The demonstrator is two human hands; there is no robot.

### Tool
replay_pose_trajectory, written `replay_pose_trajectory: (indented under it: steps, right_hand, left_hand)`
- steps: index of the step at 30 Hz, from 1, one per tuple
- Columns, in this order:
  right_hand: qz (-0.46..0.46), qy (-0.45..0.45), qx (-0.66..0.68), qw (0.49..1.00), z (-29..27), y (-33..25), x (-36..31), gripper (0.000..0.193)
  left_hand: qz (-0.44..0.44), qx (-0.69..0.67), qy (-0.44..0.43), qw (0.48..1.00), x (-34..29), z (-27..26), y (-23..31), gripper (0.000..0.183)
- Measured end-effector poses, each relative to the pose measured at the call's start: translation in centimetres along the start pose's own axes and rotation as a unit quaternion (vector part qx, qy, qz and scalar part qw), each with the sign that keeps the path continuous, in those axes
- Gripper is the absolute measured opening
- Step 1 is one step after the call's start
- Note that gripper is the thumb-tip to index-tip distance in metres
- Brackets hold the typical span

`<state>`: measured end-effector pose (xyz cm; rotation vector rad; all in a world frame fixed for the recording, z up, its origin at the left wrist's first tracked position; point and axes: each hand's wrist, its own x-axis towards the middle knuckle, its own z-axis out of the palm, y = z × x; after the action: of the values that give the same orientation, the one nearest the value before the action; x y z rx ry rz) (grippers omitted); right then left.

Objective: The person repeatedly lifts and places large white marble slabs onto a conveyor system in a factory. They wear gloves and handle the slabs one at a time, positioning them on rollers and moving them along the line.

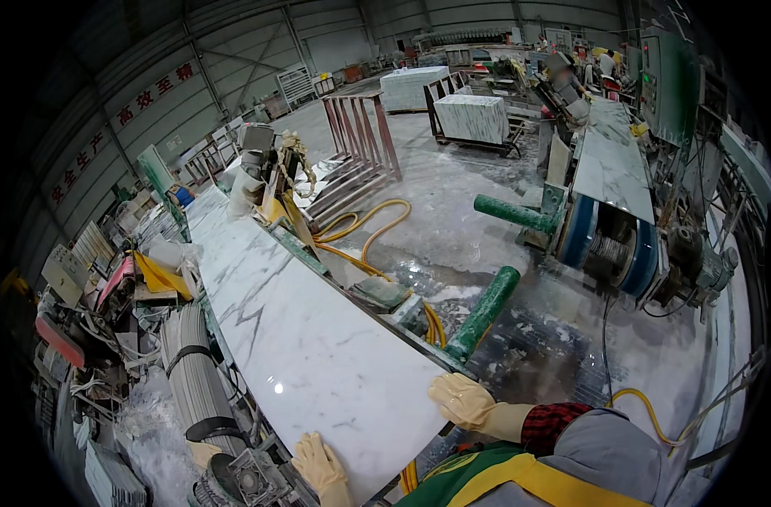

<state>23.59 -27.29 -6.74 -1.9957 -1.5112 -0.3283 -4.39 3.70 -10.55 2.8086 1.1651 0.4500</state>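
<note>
Where one veined slab (335, 372) ends, left hand (319, 463) and right hand (463, 400), both gloved, unclenched

- I look through one wide head-worn view, tilted down along the marble slab (318, 363).
- Left hand (320, 466) and right hand (462, 401) sit close, the back wall (333, 52) distant.

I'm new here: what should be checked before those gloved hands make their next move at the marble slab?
1. Left hand at the slab's left edge: ok.
2. Right hand at its right edge: ok.
3. Both hands gloved: ok.
4. Slab fully supported underneath: cannot tell; its underside is hidden.
5. Yellow hose off the slab top: ok, it lies beyond the right edge.
6. Safe footing: cannot tell; feet are out of view.
</note>
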Motion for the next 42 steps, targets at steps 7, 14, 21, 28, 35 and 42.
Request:
replay_pose_trajectory:
  steps: [7,14,21,28,35,42]
  right_hand:
    - [-0.003,-0.004,0.021,1.0,-0.9,-0.3,-0.4,0.033]
    - [-0.007,0.02,0.023,1.0,-0.8,-0.4,-0.8,0.035]
    - [-0.002,0.008,0.028,1.0,-1.1,-0.3,-1.3,0.033]
    - [-0.001,0.008,0.034,0.999,-1.4,-0.6,-1.5,0.034]
    - [-0.012,0.02,0.034,0.999,-1.7,-0.7,-1.9,0.035]
    - [-0.006,-0.007,0.042,0.999,-2.0,-0.8,-2.0,0.035]
  left_hand:
    - [-0.012,-0.011,-0.015,1.0,-0.7,-0.2,0.0,0.048]
    - [-0.023,-0.01,-0.026,0.999,-1.0,-0.7,0.6,0.048]
    - [-0.025,-0.013,-0.033,0.999,-1.3,-1.3,1.2,0.048]
    - [-0.03,-0.018,-0.031,0.999,-1.9,-1.6,1.4,0.048]
    - [-0.022,-0.043,-0.023,0.999,-2.6,-1.3,1.1,0.048]
    - [-0.013,-0.034,-0.008,0.999,-3.0,-2.2,1.9,0.047]
